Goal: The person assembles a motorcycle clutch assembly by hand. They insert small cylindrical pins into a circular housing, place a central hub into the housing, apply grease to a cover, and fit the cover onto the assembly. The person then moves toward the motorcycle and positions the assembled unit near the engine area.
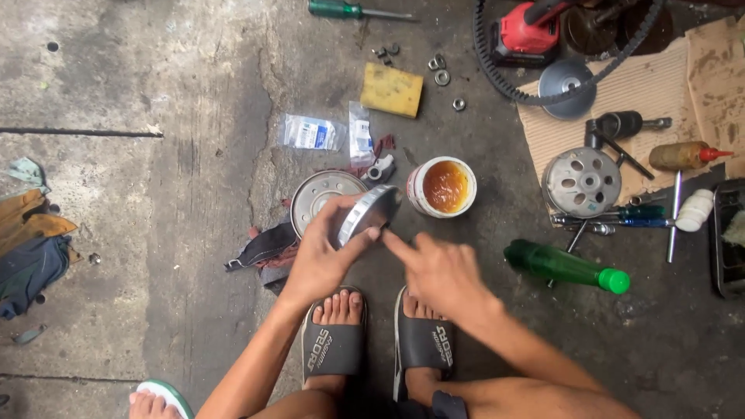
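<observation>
My left hand (322,252) grips a round metal pulley disc (371,211), tilted on edge above the concrete floor. My right hand (438,268) hovers just right of it, its index finger stretched toward the disc's lower rim, holding nothing. Behind the disc lies a second round metal plate with holes (314,194). An open white tub of orange grease (442,187) stands just right of the disc. My two feet in black slides (334,341) are below the hands.
A green bottle (566,268) lies to the right. On cardboard (667,77) rest a perforated clutch bell (582,181), a drive belt (497,74), a red power tool (528,31) and hand tools. A yellow sponge (392,89), nuts, plastic packets, a green screwdriver (341,9) and rags (31,248) lie around.
</observation>
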